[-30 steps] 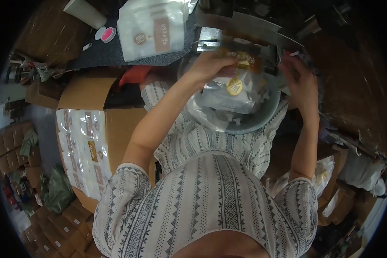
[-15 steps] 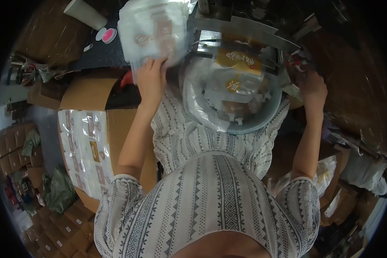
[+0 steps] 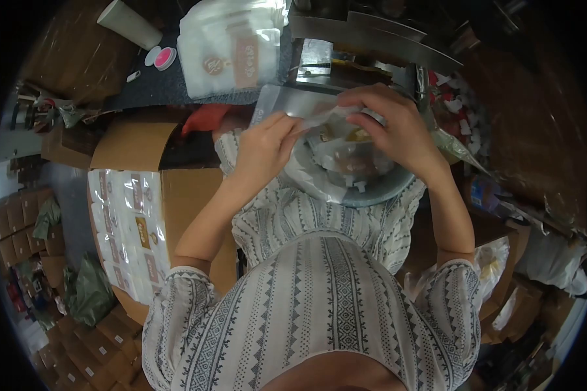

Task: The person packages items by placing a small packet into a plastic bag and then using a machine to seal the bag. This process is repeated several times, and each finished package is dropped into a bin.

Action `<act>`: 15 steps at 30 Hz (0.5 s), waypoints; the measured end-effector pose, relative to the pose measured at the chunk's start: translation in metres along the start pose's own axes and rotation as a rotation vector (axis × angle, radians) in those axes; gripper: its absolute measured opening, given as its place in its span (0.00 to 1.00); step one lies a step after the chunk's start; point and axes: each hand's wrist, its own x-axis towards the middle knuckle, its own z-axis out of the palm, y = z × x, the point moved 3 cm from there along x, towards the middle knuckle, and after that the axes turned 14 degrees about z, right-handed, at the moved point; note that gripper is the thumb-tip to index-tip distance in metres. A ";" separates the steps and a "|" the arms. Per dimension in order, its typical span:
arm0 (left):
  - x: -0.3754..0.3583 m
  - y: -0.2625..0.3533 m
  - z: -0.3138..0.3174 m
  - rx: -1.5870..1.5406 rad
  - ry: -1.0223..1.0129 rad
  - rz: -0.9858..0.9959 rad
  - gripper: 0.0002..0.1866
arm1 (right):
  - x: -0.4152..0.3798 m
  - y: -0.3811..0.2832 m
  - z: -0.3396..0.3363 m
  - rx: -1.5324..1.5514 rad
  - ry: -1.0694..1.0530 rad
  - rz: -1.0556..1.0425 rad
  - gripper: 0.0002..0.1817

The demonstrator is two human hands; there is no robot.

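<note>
My left hand (image 3: pixel 264 148) is closed on a clear plastic bag (image 3: pixel 279 101), pinching it near its lower edge. The curled fingers of my right hand (image 3: pixel 398 130) are at the bag's other end, with its film between thumb and fingers. Whether they also hold something small is hidden. Both hands are above a blue-grey basin (image 3: pixel 379 197) on my lap. A clear liner hangs over the basin's left side, and printed clear packaging (image 3: pixel 349 156) with small white pieces shows inside. Beyond my left hand, a stack of printed bags (image 3: pixel 231 55) lies on the dark work surface (image 3: pixel 166 83).
A metal machine (image 3: pixel 372 29) stands just beyond the basin. Red and white scraps (image 3: pixel 456 107) lie to its right. At left are a carton (image 3: pixel 189 189) packed with printed packets (image 3: pixel 134 228), a white cup (image 3: pixel 129 23) and a small pink-filled pot (image 3: pixel 165 58).
My left hand has come from the bag stack to above the basin with a bag. My right hand has swung in from the scraps to meet it. The yellow-printed bag no longer spans the basin's top.
</note>
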 end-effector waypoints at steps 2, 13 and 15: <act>0.002 -0.002 0.020 -0.189 -0.131 -0.060 0.05 | -0.002 0.014 -0.001 0.209 -0.098 0.343 0.15; 0.042 -0.031 0.087 -1.153 -0.030 -0.871 0.16 | -0.042 0.075 -0.067 -0.495 0.210 0.739 0.16; 0.038 -0.030 0.084 -1.162 -0.029 -0.877 0.17 | -0.055 0.101 -0.070 -0.692 0.263 0.818 0.15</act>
